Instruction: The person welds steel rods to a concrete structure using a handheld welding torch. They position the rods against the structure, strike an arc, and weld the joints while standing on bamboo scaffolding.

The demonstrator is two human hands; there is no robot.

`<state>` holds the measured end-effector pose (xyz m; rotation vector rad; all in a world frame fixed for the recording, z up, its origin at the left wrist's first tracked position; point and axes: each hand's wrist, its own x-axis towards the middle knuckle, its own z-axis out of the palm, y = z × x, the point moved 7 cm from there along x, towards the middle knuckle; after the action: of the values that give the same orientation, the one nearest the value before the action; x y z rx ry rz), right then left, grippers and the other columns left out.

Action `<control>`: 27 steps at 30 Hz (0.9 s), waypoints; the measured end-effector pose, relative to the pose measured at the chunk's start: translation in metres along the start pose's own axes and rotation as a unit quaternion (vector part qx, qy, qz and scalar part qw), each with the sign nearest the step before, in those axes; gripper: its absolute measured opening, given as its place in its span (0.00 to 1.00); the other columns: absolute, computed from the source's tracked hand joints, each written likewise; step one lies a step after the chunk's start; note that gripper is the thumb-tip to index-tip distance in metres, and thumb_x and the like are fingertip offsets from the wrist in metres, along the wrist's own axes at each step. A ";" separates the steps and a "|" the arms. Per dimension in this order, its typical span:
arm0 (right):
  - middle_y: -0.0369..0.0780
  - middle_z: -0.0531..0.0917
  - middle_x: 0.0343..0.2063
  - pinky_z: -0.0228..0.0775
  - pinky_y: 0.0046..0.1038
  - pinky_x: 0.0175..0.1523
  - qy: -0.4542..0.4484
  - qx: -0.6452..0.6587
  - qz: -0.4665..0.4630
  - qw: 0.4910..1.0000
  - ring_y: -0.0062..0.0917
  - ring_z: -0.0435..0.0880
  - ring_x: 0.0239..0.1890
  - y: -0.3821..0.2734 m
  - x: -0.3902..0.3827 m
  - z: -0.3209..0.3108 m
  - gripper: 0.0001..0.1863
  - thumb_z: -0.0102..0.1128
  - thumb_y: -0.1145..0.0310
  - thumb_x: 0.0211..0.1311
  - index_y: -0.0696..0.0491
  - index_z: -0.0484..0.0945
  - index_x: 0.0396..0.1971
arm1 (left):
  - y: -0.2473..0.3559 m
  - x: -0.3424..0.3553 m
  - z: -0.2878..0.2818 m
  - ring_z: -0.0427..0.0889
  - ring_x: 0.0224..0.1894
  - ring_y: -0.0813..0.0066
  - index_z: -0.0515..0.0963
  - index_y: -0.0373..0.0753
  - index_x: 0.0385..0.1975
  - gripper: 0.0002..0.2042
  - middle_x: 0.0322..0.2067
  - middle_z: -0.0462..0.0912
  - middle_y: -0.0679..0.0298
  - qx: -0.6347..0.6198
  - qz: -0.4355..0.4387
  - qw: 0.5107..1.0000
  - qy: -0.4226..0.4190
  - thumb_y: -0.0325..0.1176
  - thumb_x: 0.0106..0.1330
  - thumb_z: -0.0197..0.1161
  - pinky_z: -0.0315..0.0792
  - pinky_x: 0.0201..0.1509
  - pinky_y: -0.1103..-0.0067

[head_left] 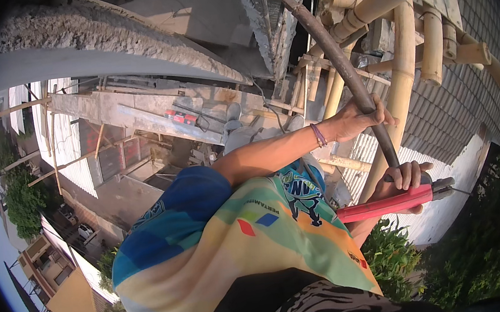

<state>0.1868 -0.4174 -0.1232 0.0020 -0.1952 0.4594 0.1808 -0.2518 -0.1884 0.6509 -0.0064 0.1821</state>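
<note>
My left hand (364, 117), with a thin purple band at the wrist, is closed around a long brown rod (324, 39). The rod may be wood or rusty metal. It slants from the top centre down to my right hand (406, 182). That hand's fingers curl at the rod's lower end and over a long red bar-shaped thing (379, 205) with a dark grey end. What kind of thing the red one is, I cannot make out. My right forearm is largely hidden behind it and my colourful shirt.
Thick bamboo poles (404, 70) form scaffolding at the right, beside a grey tiled roof (442, 112). Rough concrete walls (113, 39) stand ahead. A narrow ledge (134, 110) carries a red tool (181, 117). Far below lie trees (25, 209) and houses, so I am high up.
</note>
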 end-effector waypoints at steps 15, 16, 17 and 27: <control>0.35 0.73 0.33 0.66 0.26 0.38 -0.006 0.034 0.042 0.999 0.23 0.70 0.32 0.016 0.004 0.007 0.50 0.83 0.71 0.40 0.61 0.64 0.66 | -0.020 0.071 0.008 0.70 0.68 0.70 0.73 0.48 0.39 0.16 0.55 0.80 0.65 -0.142 0.006 0.989 0.036 0.51 0.64 0.67 0.58 0.72 0.65; 0.35 0.73 0.33 0.66 0.27 0.39 -0.009 0.033 0.046 0.998 0.23 0.70 0.32 0.015 0.005 0.007 0.50 0.83 0.71 0.40 0.61 0.64 0.66 | -0.018 0.077 0.009 0.70 0.67 0.70 0.75 0.47 0.35 0.14 0.55 0.80 0.65 -0.160 0.017 0.986 0.051 0.49 0.65 0.68 0.58 0.73 0.64; 0.35 0.73 0.33 0.66 0.27 0.39 -0.011 0.032 0.051 0.998 0.24 0.71 0.32 0.014 0.006 0.006 0.50 0.83 0.71 0.40 0.61 0.64 0.66 | -0.013 0.082 0.012 0.71 0.67 0.70 0.75 0.47 0.34 0.13 0.54 0.80 0.66 -0.163 0.045 0.985 0.033 0.48 0.65 0.68 0.58 0.73 0.64; 0.35 0.73 0.33 0.67 0.27 0.40 -0.018 0.022 0.066 0.997 0.24 0.71 0.34 0.003 0.007 0.005 0.50 0.83 0.71 0.40 0.61 0.63 0.66 | -0.002 0.072 0.024 0.79 0.51 0.67 0.74 0.47 0.32 0.15 0.32 0.78 0.70 -0.178 0.057 0.982 0.013 0.51 0.67 0.64 0.67 0.65 0.65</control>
<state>0.1902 -0.4117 -0.1170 0.0408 -0.2218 0.5958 0.2531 -0.2555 -0.1663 0.2898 -0.0503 0.2922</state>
